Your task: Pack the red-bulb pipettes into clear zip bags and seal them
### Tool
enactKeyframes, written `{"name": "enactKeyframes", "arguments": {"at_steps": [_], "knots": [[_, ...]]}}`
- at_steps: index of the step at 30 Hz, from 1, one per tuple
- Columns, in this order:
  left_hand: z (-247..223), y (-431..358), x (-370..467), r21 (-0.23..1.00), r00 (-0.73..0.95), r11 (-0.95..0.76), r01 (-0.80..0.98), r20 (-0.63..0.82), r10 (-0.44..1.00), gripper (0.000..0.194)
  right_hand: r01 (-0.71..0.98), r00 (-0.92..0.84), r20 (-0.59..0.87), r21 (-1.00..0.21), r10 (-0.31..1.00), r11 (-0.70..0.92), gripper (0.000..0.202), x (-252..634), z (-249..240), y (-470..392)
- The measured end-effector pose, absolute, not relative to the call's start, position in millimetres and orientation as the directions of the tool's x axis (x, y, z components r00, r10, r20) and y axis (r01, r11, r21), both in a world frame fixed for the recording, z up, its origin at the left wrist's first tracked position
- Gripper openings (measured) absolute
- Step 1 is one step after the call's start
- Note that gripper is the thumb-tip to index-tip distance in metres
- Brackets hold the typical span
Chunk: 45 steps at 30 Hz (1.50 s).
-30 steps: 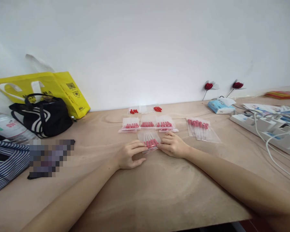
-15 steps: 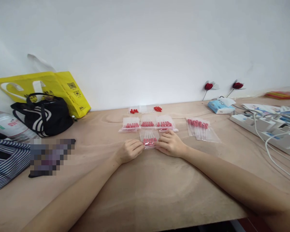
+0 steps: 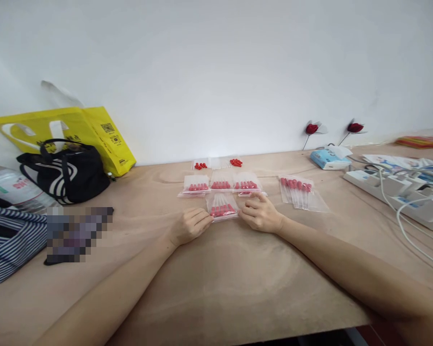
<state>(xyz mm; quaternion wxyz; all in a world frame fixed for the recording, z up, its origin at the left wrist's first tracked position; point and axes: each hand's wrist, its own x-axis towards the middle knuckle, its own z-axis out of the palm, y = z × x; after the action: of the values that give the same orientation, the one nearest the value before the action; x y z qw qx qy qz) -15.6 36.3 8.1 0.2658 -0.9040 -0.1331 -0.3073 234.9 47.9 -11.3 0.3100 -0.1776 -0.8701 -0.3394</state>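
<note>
A small clear bag (image 3: 222,206) holding several red-tipped clear sticks lies on the wooden table (image 3: 216,298). My left hand (image 3: 194,226) pinches its lower left corner. My right hand (image 3: 258,214) is closed at the bag's right edge, its fingers bent together on the lower right corner. Just behind are three groups of similar filled bags side by side: a left one (image 3: 196,185), a middle one (image 3: 221,181) and a right one (image 3: 246,183). Farther right lies a larger clear bag (image 3: 303,193) with several red-tipped sticks.
Loose red pieces (image 3: 235,163) rest on clear bags near the wall. At left are a yellow bag (image 3: 111,139), a black bag (image 3: 79,175) and a striped cloth (image 3: 12,245). At right are a tissue pack (image 3: 328,158), power strips (image 3: 400,194) with cables, and two red flowers.
The front bag has tilted slightly, its right side showing more. My right hand has shifted a little to the right, its fingers now at the bag's edge. My left hand has barely moved.
</note>
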Motion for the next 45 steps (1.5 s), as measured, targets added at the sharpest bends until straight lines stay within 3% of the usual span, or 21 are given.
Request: {"name": "enactKeyframes", "arguments": {"at_steps": [9,17,24,45], "knots": [[7,36,-14,-0.375,0.761,-0.828,0.416,0.643,0.091,0.009,0.610,-0.669,0.725,0.410,0.163,0.679,0.017,218,-9,41],[5,37,-14,-0.374,0.767,-0.835,0.403,0.636,0.086,0.011,0.473,-0.707,0.706,0.504,-0.030,0.723,0.028,173,-6,42],[8,33,-11,-0.360,0.766,-0.849,0.387,0.639,0.078,0.011,0.419,-0.742,0.665,0.560,-0.086,0.715,0.026,186,-2,40],[7,28,-17,-0.290,0.750,-0.863,0.414,0.646,0.143,0.014,0.538,-0.739,0.671,0.541,0.054,0.647,0.018,244,-11,44]]}}
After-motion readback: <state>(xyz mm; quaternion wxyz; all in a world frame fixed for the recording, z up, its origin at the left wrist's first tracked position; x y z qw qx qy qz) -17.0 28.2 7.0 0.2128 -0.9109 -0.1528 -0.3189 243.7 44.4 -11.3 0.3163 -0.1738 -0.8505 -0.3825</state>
